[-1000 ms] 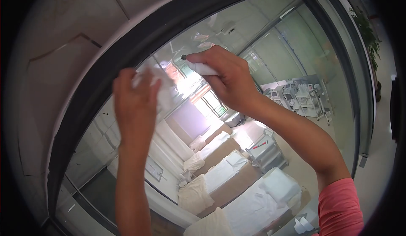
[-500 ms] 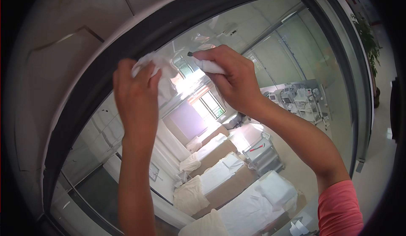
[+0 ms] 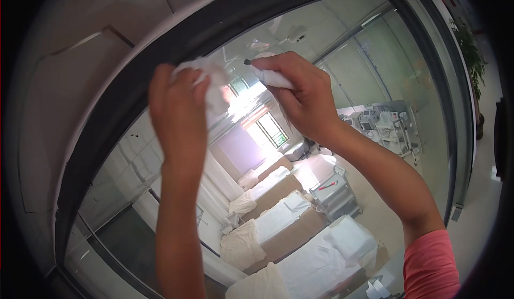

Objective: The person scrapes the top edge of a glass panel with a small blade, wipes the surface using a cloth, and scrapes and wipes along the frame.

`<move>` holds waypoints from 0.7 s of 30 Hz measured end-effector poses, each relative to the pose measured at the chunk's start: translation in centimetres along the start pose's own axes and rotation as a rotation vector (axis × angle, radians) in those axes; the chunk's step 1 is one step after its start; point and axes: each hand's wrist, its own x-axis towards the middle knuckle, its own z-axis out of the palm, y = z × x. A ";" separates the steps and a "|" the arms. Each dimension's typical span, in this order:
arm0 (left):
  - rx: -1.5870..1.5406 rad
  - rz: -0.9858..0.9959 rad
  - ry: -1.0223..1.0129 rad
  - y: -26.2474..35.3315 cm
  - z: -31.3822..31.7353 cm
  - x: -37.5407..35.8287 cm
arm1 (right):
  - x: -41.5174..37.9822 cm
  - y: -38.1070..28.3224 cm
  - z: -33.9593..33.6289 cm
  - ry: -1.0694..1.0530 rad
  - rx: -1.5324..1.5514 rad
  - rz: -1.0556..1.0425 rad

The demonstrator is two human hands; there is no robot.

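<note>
The large glass window pane [image 3: 342, 138] serves as the landmark, set inside a dark curved window frame [image 3: 176, 36] that runs above and to its left. The left hand [image 3: 179, 111] lies against the pane's upper left part, pressing a crumpled white cloth [image 3: 209, 82] onto the glass. Right of that cloth, near the pane's upper middle, the right hand [image 3: 302, 93] grips a small white bottle with a dark tip [image 3: 270, 77], tip toward the cloth. Behind the pane lies a row of white-sheeted beds [image 3: 289, 229], below both hands

My left hand [image 3: 179, 111] presses a crumpled white cloth [image 3: 206, 79] to the glass pane [image 3: 342, 47] at upper centre; just right, my right hand [image 3: 305, 95] grips a white spray bottle [image 3: 270, 77], nozzle pointing left.
</note>
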 end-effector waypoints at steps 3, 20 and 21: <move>-0.020 -0.009 -0.023 1.8 1.5 0.6 | -0.1 0.0 -0.5 -0.011 -0.016 0.002; -0.057 -0.076 -0.026 0.8 -1.8 -5.0 | -0.1 -0.3 -0.9 -0.137 -0.141 -0.106; -0.035 -0.088 -0.046 0.9 -2.0 -5.3 | -0.1 -0.5 -1.0 -0.144 -0.160 -0.121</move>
